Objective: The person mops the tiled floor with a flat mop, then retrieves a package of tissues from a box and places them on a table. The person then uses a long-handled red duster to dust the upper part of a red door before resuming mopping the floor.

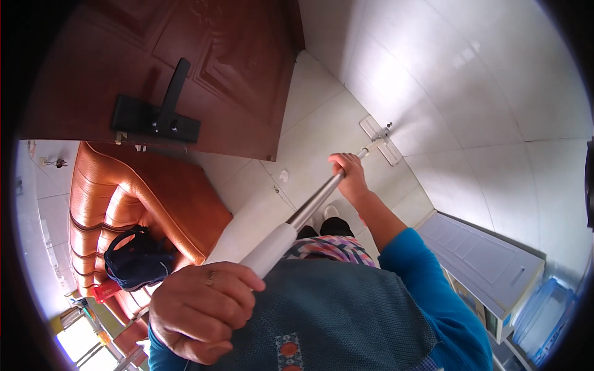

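Note:
A flat mop slants from the lower left to the foot of the wall, with a white plastic grip and a metal pole. My left hand, with a ring on one finger, is closed around the top end of the grip. Farther down, my right hand grasps the metal pole. The pale, flat mop head lies on the tiled floor, beside the base of the white tiled wall. What is under the mop head is hidden.
A reddish-brown door with a black lever handle stands at upper left. Below it is an orange-brown sofa holding a dark bag. A small white scrap lies on the floor. At right are a low cabinet and a blue water jug.

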`<state>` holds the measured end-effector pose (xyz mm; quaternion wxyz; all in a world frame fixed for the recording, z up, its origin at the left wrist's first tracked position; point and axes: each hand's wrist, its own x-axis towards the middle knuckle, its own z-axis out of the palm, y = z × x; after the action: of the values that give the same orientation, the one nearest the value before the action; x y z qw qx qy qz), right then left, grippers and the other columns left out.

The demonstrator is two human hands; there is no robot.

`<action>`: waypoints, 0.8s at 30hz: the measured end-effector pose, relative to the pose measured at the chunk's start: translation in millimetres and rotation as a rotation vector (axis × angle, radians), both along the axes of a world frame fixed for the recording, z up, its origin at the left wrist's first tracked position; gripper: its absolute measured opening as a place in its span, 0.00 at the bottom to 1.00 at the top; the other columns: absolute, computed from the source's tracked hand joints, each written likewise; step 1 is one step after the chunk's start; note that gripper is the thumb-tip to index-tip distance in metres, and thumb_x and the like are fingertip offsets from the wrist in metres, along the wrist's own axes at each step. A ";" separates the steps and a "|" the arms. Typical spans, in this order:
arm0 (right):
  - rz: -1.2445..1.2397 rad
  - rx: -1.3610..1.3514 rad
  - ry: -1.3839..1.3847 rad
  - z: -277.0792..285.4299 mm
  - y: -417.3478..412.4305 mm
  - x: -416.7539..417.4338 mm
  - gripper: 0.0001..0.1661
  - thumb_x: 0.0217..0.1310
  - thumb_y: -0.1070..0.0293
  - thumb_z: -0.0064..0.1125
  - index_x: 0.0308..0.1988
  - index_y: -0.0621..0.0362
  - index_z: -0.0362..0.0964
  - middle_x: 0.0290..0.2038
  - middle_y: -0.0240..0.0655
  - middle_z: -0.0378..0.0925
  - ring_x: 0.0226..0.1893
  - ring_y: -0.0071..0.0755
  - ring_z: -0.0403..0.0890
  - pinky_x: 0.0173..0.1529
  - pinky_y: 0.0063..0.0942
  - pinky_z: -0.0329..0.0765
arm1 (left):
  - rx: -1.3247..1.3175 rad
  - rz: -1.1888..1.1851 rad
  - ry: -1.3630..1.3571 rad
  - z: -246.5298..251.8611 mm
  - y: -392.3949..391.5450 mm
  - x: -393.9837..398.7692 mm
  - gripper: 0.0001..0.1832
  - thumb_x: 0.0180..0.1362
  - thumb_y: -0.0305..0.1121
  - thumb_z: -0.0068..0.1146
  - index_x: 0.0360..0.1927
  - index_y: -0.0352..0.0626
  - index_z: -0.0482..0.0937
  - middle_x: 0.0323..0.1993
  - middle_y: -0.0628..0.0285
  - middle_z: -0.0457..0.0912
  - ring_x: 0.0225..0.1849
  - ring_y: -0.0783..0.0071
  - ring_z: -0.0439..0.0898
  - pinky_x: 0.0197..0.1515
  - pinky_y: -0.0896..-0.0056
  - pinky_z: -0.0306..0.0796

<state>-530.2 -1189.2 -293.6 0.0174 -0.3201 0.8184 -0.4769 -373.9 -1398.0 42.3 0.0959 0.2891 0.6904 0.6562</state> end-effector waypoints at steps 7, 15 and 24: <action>0.018 -0.125 0.084 -16.8 -68.7 -32.8 0.08 0.50 0.78 0.52 0.33 0.54 0.72 0.23 0.32 0.73 0.30 0.40 0.74 0.43 0.35 0.69 | -0.158 0.054 0.081 1.7 3.0 -5.9 0.11 0.48 0.33 0.59 0.14 0.42 0.74 0.21 0.59 0.78 0.30 0.65 0.78 0.47 0.57 0.72; 0.153 -0.117 -0.010 -58.1 -122.8 -94.8 0.05 0.51 0.76 0.54 0.30 0.54 0.74 0.26 0.34 0.74 0.37 0.42 0.73 0.49 0.37 0.68 | -0.376 0.198 0.064 -35.7 29.3 -37.2 0.10 0.41 0.29 0.58 0.12 0.42 0.70 0.19 0.62 0.74 0.29 0.67 0.77 0.47 0.55 0.72; 0.101 -0.045 -0.030 -52.2 -112.4 -101.1 0.01 0.48 0.74 0.55 0.27 0.56 0.71 0.25 0.36 0.74 0.34 0.44 0.75 0.37 0.38 0.72 | -0.297 0.443 0.057 -26.7 28.3 -58.6 0.11 0.43 0.32 0.57 0.12 0.41 0.70 0.17 0.61 0.74 0.23 0.63 0.76 0.41 0.53 0.74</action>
<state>-631.2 -1301.5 -345.8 0.0465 -0.3540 0.7901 -0.4983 -432.5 -1369.7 15.6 -0.0280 0.1322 0.8280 0.5442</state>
